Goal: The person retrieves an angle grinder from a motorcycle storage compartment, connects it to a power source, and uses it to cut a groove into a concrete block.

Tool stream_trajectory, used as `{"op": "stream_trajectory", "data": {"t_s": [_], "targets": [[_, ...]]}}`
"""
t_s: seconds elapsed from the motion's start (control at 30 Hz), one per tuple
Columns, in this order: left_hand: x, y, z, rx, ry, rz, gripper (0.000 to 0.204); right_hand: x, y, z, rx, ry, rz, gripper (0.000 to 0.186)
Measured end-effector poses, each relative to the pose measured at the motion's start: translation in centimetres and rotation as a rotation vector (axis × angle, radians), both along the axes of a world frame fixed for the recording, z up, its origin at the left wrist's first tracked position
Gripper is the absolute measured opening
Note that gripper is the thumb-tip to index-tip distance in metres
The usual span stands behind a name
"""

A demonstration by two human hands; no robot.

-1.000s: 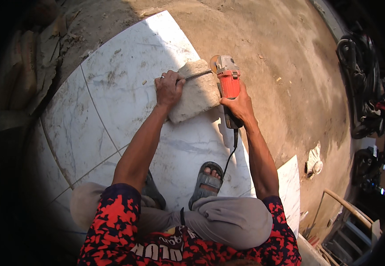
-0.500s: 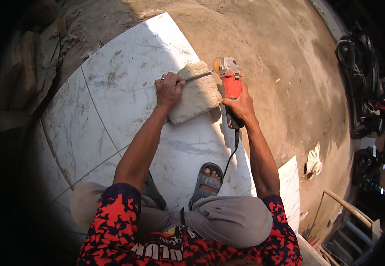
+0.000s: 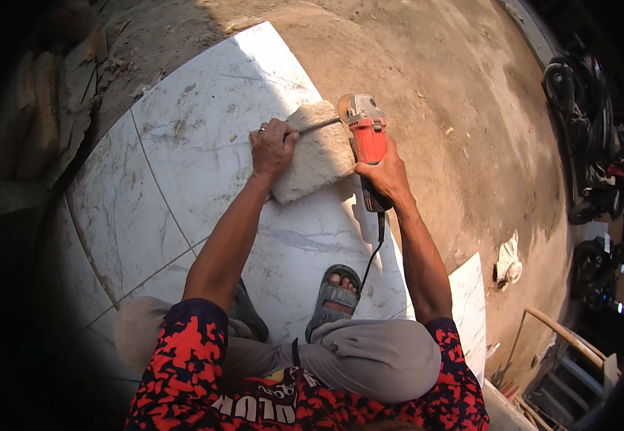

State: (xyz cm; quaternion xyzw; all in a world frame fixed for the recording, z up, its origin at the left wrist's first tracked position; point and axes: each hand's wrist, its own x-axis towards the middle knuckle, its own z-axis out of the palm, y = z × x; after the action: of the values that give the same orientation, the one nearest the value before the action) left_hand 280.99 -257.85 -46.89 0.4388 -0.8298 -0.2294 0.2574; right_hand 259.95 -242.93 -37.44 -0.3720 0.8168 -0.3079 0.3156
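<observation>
My left hand (image 3: 272,149) is closed around one end of a thin dark metal rod (image 3: 319,126), pressing it against the top of a rough, pale stone block (image 3: 315,161). The rod's far end reaches past the block's right side to the orange-brown disc (image 3: 343,108) of a red and grey angle grinder (image 3: 368,140). Disc and rod tip seem to touch; whether the disc spins I cannot tell. Wrapped around the grinder's body is my right hand (image 3: 389,176), just right of the block. A black cord (image 3: 375,251) runs from its rear toward my sandalled foot (image 3: 335,294).
Under the block and my feet lies a white marbled tile floor (image 3: 211,122), with bare brown ground (image 3: 463,136) beyond its right edge. Sacks (image 3: 46,115) stand at far left. Coiled black hoses or cables (image 3: 567,93) and a crumpled white item (image 3: 508,262) lie to the right.
The grinder and my right hand have shifted slightly left, bringing the disc further over the rod's tip. My left hand and the block have barely moved.
</observation>
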Motion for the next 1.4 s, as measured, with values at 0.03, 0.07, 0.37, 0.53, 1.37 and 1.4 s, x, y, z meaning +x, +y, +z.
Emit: {"op": "stream_trajectory", "data": {"t_s": [0.03,0.07,0.37,0.53,1.37,1.4], "targets": [[-0.1,0.1,0.0,-0.013,0.012,-0.004,0.012,-0.1,-0.2,0.0,-0.003,0.0,-0.005,0.086],[0.0,0.0,0.0,-0.016,0.01,-0.004,0.012,-0.1,-0.4,0.1,-0.009,-0.001,-0.008,0.086],[0.0,0.0,-0.2,0.003,-0.005,0.003,0.012,0.1,-0.4,0.8,0.061,-0.054,-0.031,0.092],[0.3,-0.2,-0.4,-0.011,-0.013,0.006,0.012,-0.3,-0.2,-0.1,-0.007,-0.032,-0.017,0.091],[0.0,0.1,0.2,-0.008,-0.014,0.002,0.011,0.0,-0.6,0.6,0.005,-0.033,-0.012,0.087],[0.0,0.1,0.1,-0.003,-0.01,0.005,0.011,-0.1,-0.7,0.6,0.004,-0.033,-0.015,0.087]]}}
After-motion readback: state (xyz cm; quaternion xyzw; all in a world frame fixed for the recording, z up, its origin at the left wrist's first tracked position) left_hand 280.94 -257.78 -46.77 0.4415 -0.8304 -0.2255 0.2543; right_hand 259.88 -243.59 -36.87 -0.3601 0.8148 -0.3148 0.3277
